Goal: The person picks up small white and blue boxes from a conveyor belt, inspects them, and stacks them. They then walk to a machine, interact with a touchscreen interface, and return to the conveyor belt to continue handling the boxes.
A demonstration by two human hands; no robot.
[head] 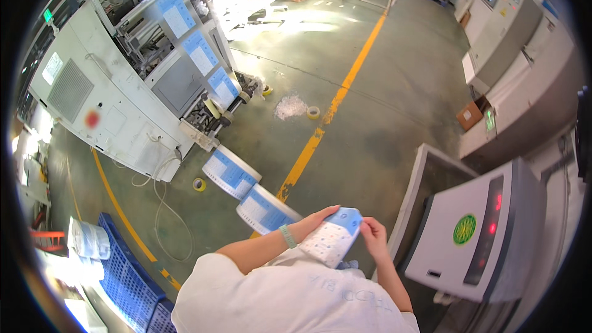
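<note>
Both my hands hold a white and blue sheet of printed film (330,240) with small dots, in front of my body. My left hand (322,218) grips its left upper side; a green band is on that wrist. My right hand (373,235) pinches the blue corner at the right with bent fingers. Beyond my left forearm, two large rolls of blue and white printed film, a nearer roll (267,212) and a farther roll (231,173), lie end to end on the floor.
A white machine (111,88) with printed film running over it stands at the left. Tape rolls (199,184) and a heap of scraps (290,107) lie on the floor. A blue plastic pallet (122,268) is at the lower left, a grey-white cabinet with red lights (462,231) at the right.
</note>
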